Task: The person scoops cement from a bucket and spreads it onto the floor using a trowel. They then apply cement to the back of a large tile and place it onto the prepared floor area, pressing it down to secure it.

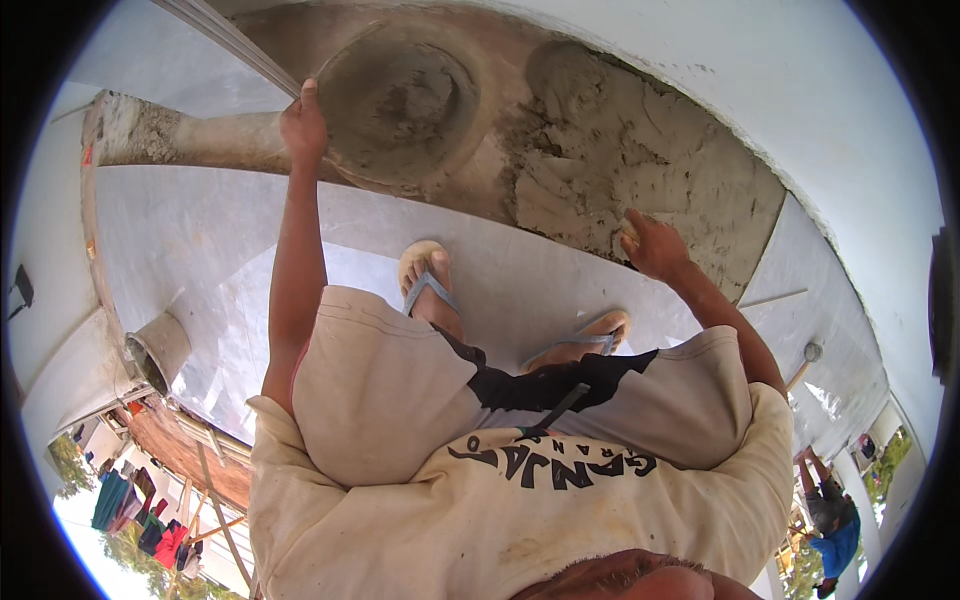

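Observation:
My left hand (303, 128) is closed at the lower end of a long grey metal bar (225, 40), thumb pointing up. Right beside it sits a round basin (465, 135) with wet grey mortar (400, 100) inside. My right hand (660, 248) is wrapped round the pale handle of what looks like a trowel (628, 230), low over the mortar bed (610, 130) spread on the floor. The tool's blade is mostly hidden by the hand and blends with the mortar.
Large grey tiles (190, 220) lie under my sandalled feet. A bucket (165, 350) lies tipped at the left. A white wall (800, 90) curves along the far side. A thin stick (775, 298) and a mallet-like tool (812, 352) lie at the right. Another person (835, 535) stands at the lower right.

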A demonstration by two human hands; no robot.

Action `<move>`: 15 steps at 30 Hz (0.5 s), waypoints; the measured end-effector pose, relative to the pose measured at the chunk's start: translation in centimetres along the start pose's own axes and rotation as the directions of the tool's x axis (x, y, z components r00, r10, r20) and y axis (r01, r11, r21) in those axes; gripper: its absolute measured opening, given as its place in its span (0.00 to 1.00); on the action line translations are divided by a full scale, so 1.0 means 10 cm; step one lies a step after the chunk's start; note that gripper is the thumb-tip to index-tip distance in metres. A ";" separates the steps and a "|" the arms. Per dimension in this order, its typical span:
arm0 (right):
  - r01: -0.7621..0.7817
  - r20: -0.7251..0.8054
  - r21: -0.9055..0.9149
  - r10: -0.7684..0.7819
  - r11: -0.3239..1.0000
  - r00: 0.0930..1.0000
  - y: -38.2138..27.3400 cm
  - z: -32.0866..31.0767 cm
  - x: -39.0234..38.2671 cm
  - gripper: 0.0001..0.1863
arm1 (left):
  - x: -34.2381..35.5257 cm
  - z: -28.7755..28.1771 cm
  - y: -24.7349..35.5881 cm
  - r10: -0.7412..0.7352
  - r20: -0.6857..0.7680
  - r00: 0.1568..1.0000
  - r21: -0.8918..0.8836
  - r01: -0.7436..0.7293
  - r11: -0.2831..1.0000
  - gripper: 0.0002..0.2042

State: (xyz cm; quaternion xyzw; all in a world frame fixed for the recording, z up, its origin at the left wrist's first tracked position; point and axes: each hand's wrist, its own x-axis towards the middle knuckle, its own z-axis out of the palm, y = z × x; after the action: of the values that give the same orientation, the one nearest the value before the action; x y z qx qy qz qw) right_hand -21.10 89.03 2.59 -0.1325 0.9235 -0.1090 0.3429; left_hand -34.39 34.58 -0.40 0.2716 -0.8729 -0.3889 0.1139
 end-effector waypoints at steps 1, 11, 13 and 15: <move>-0.004 -0.001 0.001 0.004 1.000 1.000 -0.01 0.01 -0.01 0.22 | -0.01 0.00 0.02 -0.003 -0.002 1.000 0.004 0.003 1.000 0.33; 0.049 0.076 0.012 -0.049 0.999 0.996 -0.04 0.05 -0.07 0.22 | -0.03 -0.03 0.08 0.024 0.023 0.999 -0.003 -0.024 1.000 0.31; 0.067 0.059 0.005 -0.067 0.998 0.996 0.01 0.08 -0.05 0.23 | -0.04 -0.02 0.07 0.023 0.017 1.000 -0.023 -0.022 0.999 0.31; 0.037 0.086 0.030 -0.040 0.999 0.995 -0.03 -0.01 -0.03 0.24 | -0.06 -0.01 0.10 0.032 0.012 0.999 -0.031 -0.031 0.999 0.31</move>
State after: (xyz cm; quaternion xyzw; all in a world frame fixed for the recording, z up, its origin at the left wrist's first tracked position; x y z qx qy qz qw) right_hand -20.88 88.88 2.98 -0.1501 0.9034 -0.1229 0.3824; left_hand -34.18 35.41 0.38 0.2537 -0.8717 -0.4020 0.1187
